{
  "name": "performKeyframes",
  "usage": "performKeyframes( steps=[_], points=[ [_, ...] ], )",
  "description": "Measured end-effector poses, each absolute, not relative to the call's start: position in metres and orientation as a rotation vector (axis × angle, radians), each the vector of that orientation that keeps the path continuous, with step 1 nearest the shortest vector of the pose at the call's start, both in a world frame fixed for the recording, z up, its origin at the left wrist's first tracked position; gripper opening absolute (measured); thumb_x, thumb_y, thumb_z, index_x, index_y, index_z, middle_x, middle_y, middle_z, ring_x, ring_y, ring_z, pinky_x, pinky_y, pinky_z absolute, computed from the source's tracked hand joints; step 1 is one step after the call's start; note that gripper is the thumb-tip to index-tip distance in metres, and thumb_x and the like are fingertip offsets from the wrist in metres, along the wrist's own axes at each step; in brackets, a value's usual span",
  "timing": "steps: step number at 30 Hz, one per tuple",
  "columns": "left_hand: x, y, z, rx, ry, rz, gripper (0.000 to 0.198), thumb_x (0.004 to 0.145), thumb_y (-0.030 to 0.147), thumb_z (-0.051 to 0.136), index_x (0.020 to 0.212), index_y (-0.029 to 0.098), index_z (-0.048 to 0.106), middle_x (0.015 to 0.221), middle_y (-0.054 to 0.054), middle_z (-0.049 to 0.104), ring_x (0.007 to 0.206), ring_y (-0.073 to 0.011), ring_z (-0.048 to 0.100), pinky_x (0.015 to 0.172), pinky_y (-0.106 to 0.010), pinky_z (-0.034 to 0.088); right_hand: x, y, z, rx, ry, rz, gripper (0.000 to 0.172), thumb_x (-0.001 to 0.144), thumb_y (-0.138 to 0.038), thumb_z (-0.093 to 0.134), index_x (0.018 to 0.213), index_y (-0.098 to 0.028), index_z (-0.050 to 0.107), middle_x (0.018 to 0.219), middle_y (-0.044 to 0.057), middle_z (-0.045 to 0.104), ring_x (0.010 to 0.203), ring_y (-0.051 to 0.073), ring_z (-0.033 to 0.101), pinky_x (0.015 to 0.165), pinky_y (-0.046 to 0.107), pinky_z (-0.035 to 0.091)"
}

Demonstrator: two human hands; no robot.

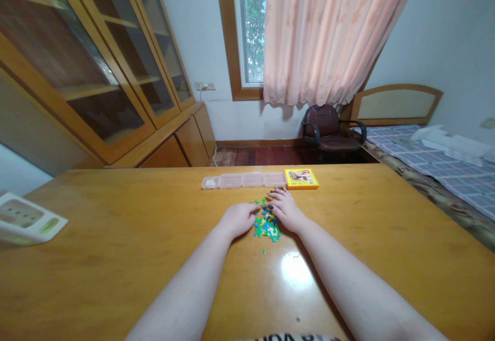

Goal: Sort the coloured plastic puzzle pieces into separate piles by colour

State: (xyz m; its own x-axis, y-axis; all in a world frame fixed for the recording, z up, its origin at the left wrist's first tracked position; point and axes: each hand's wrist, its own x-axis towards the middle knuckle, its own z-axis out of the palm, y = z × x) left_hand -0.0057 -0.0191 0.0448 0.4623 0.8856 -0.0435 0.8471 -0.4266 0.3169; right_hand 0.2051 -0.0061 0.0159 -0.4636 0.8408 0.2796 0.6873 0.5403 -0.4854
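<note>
A small heap of tiny green, blue, yellow and white pieces lies on the wooden table between my hands. My left hand rests knuckles-up at the heap's left edge, its fingers curled in toward the pieces. My right hand lies at the heap's right and far edge, fingers stretched out flat over some of the pieces. Whether the left hand's fingers pinch a piece is hidden. One stray green piece lies a little nearer to me.
Beyond the heap a row of clear plastic compartment trays stands beside a yellow box. A white object sits at the table's left edge. A glass-door cabinet stands left; a dark chair and a bed are at the right.
</note>
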Motion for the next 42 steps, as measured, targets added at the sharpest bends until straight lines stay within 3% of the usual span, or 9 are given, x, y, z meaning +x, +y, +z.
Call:
performKeyframes(
  steps=[6,11,14,17,22,28,36,42],
  points=[
    [-0.005,-0.021,0.045,2.472,1.364,0.165,0.042,0.08,0.019,0.045,0.115,0.031,0.063,0.111,0.001,0.068,0.099,-0.0184,0.062,0.088,-0.028,0.046,0.205,-0.006,0.014,-1.233,-2.33,0.406,0.033,0.093,-0.037,0.04,0.097,-0.026,0.071,0.129,0.004,0.055,0.127,0.027,0.034,0.108,0.053,0.015],
    [-0.005,-0.022,0.044,2.498,1.336,0.122,0.043,0.079,0.021,0.046,0.117,0.033,0.061,0.113,0.001,0.067,0.1,-0.0192,0.062,0.089,-0.029,0.046,0.207,-0.003,0.012,-1.202,-2.267,0.349,0.035,0.093,-0.035,0.04,0.09,-0.024,0.073,0.117,0.005,0.062,0.122,0.025,0.041,0.107,0.051,0.021],
    [-0.005,-0.021,0.045,2.518,1.398,0.089,0.041,0.08,0.022,0.045,0.116,0.032,0.063,0.109,0.0,0.069,0.097,-0.0207,0.063,0.085,-0.031,0.047,0.208,-0.002,0.01,-1.19,-2.269,0.324,0.033,0.092,-0.034,0.042,0.092,-0.023,0.072,0.12,0.005,0.061,0.122,0.026,0.04,0.107,0.051,0.022],
    [-0.006,-0.021,0.049,2.524,1.466,0.075,0.038,0.08,0.022,0.045,0.109,0.03,0.067,0.105,-0.002,0.07,0.095,-0.0209,0.063,0.084,-0.031,0.047,0.207,-0.002,0.011,-1.193,-2.299,0.315,0.03,0.09,-0.035,0.045,0.091,-0.024,0.073,0.124,0.005,0.059,0.123,0.028,0.039,0.107,0.053,0.02],
    [-0.005,-0.021,0.053,2.51,1.578,0.09,0.03,0.079,0.022,0.044,0.089,0.025,0.072,0.092,-0.003,0.071,0.085,-0.0199,0.064,0.077,-0.029,0.048,0.208,-0.002,0.013,-1.157,-2.262,0.339,0.035,0.092,-0.033,0.042,0.079,-0.026,0.074,0.113,0.002,0.066,0.118,0.025,0.046,0.106,0.052,0.023],
    [-0.004,-0.024,0.051,2.591,1.384,0.138,0.03,0.078,0.021,0.045,0.09,0.026,0.072,0.09,-0.002,0.071,0.084,-0.0189,0.063,0.077,-0.028,0.046,0.209,-0.004,0.016,-1.052,-2.334,0.421,0.033,0.092,-0.035,0.042,0.09,-0.028,0.074,0.119,0.002,0.062,0.123,0.026,0.04,0.106,0.052,0.024],
    [-0.013,-0.024,0.061,2.592,1.379,0.14,0.028,0.075,0.022,0.047,0.084,0.025,0.073,0.087,-0.002,0.071,0.081,-0.0179,0.062,0.074,-0.027,0.045,0.205,-0.007,0.015,-1.188,-2.411,0.443,0.032,0.092,-0.038,0.041,0.105,-0.03,0.069,0.136,0.004,0.048,0.132,0.03,0.028,0.107,0.058,0.014],
    [-0.015,-0.025,0.062,2.597,1.331,0.067,0.032,0.073,0.022,0.048,0.092,0.029,0.073,0.091,0.0,0.072,0.084,-0.0186,0.063,0.077,-0.027,0.046,0.208,-0.005,0.015,-1.18,-2.347,0.459,0.035,0.093,-0.037,0.038,0.099,-0.028,0.071,0.13,0.004,0.054,0.129,0.027,0.032,0.108,0.054,0.016]
  ],
)
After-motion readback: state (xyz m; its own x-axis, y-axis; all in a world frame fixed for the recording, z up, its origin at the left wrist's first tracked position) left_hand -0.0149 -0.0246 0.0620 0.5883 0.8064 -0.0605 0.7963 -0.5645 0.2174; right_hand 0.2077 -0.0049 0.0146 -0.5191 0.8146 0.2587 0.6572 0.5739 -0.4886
